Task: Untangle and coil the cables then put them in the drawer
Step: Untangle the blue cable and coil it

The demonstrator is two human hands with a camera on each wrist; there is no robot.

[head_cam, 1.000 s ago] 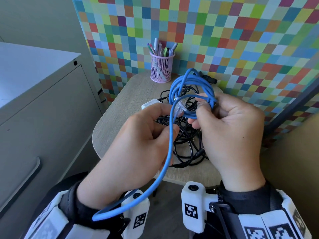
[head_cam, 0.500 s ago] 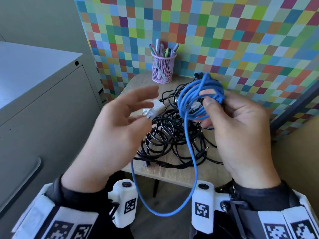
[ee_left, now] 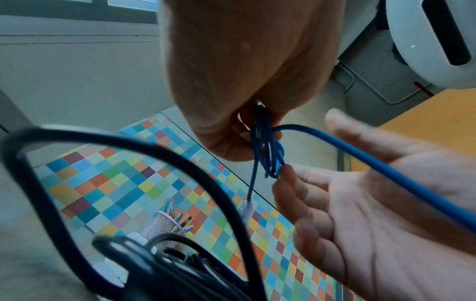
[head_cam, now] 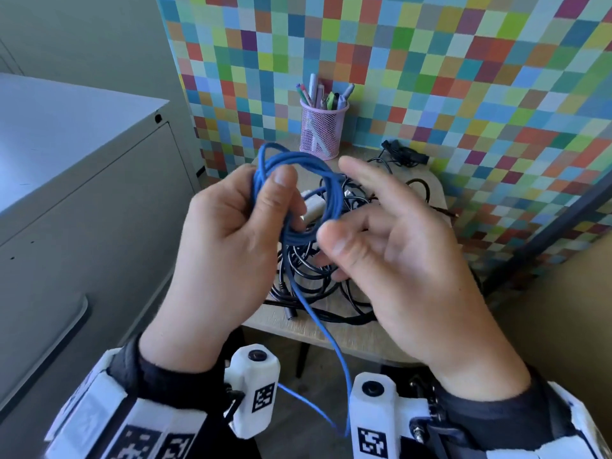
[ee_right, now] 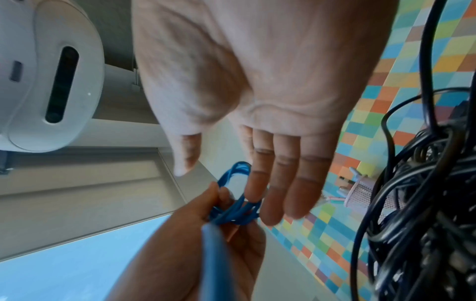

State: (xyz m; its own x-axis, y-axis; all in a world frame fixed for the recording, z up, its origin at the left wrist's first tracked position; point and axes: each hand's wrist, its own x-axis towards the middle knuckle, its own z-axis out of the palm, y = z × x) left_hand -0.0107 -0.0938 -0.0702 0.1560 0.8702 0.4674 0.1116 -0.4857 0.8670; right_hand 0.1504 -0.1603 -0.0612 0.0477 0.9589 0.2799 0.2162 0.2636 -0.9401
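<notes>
Passed across from right to left, the blue cable (head_cam: 298, 193) coil now sits pinched in the left hand (head_cam: 228, 246), while the right hand (head_cam: 390, 246) hovers beside it, fingers spread, its tail dangling below.

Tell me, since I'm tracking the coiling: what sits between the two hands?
In the head view, the blue cable coil: the left hand pinches it; the open right hand is beside it, and contact is unclear.

Seeing cabinet (head_cam: 82, 200) standing left of table (head_cam: 371, 336). Pen cup (head_cam: 320, 129) sitting at table's back edge, against wall (head_cam: 430, 77). Cable pile (head_cam: 318, 276) lying on table before cup; my hands holding coiled cable (head_cam: 298, 193) above pile.
</notes>
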